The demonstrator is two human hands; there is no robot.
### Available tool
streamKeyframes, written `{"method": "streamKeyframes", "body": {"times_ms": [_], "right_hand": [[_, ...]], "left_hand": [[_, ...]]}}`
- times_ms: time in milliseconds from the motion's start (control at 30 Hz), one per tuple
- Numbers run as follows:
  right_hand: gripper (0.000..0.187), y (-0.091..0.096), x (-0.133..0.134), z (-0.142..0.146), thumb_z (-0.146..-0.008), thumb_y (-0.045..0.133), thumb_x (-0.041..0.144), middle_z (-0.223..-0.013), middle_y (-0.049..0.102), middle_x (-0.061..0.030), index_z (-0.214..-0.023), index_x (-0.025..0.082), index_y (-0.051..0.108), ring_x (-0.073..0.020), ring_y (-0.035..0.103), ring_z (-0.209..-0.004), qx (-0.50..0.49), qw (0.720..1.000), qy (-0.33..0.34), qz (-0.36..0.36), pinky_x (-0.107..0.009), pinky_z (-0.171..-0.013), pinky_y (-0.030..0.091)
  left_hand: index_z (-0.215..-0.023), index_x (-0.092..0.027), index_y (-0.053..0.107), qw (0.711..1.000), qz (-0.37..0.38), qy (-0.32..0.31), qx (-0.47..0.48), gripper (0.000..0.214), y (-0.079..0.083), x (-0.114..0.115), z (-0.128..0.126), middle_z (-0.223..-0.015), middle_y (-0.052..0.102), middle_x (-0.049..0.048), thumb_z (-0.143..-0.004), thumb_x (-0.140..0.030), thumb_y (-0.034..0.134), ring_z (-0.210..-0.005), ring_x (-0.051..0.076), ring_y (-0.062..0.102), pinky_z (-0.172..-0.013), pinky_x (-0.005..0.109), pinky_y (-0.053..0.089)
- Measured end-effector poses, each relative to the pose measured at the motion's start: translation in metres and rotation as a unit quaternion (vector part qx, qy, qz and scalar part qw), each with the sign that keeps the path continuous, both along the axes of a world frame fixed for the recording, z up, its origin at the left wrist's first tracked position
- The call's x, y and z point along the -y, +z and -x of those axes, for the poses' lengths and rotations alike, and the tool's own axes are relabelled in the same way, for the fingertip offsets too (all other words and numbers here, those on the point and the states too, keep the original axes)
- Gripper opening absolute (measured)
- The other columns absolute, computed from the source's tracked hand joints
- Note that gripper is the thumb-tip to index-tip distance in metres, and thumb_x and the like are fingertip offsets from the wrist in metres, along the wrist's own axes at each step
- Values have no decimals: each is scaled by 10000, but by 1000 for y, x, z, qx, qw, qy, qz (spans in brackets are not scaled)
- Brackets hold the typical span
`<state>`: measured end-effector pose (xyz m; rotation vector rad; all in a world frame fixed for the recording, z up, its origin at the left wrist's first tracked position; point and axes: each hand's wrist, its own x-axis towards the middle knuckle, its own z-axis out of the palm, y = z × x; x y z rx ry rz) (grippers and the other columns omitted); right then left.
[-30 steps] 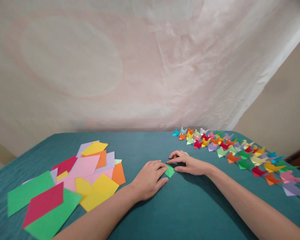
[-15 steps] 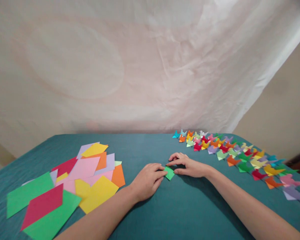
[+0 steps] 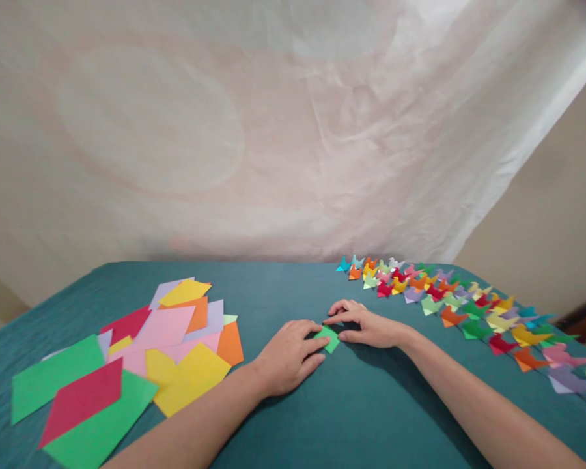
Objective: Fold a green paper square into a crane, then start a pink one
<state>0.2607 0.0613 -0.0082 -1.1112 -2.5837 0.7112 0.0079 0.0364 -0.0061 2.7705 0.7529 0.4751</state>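
In the head view, a small green paper square [image 3: 330, 339] lies near the middle of a teal tablecloth [image 3: 366, 417], set cornerwise between the two hands. The left hand [image 3: 290, 357] rests palm down, its fingers loosely extended and its index fingertip on the paper's left side, the thumb held apart below and free of it. The right hand [image 3: 366, 326] arches at the other side, index finger reaching the far corner and thumb at the right corner, with the remaining fingers curled; whether those two tips pinch the paper or only steady it, I cannot tell. The work in hand looks like lining up or pressing a crease. On so small a piece, it would probably go best with one hand pinning it flat while the other matches the corners, then runs a fingertip firmly outward from the middle of the edge; a slipped corner could skew the fold. Loose coloured sheets [image 3: 168, 326] overlap to the left, and rows of folded paper birds [image 3: 502, 320] stand to the right, both well apart from the fingers.
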Motion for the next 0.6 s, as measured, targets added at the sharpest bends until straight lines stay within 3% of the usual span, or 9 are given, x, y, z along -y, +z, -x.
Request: {"method": "streamKeyframes", "body": {"times_ms": [600], "right_hand": [[475,7,11,11,-743,645,408,-1172,482,-46,-1198,310,550,-224,434,-1102,-16,999,-38,-14,-413,-958,294]], "left_hand": [[-1191,-247,542,1000,-3,3,7,313,1,0,-1,-1235,529,55,-901,-316,445,-1154,218,447,-998,399,332]]}}
